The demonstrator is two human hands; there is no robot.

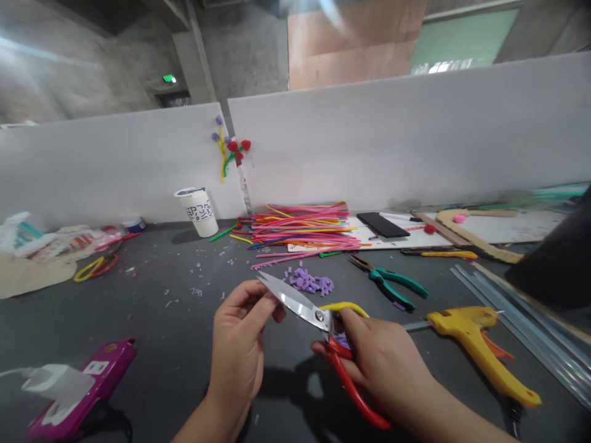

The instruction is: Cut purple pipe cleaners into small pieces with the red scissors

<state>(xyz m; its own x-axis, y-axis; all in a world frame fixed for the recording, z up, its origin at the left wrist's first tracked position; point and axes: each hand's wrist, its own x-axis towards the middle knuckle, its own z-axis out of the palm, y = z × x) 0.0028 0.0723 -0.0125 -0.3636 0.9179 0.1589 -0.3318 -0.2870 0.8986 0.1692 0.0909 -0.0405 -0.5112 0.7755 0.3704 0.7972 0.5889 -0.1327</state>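
My right hand [385, 354] is wrapped round the handles of a pair of scissors [295, 301], one handle yellow and one red. The blades point up and left, close together at their tips. At those tips is my left hand [242, 344], its thumb and fingers pinched; anything between them is hidden. Just beyond the blades lies a small heap of short purple pieces [309, 281], and more purple shows between the scissor handles. A bundle of coloured pipe cleaners [305, 224] lies behind the heap.
On the right are green-handled pliers [399, 286], a yellow glue gun [480, 344], clear glue sticks [540, 344] and a black phone [383, 225]. A white cup [198, 212] stands by the partition [392, 141]. A purple power strip [87, 387] is at front left, yellow-orange scissors [95, 268] beyond.
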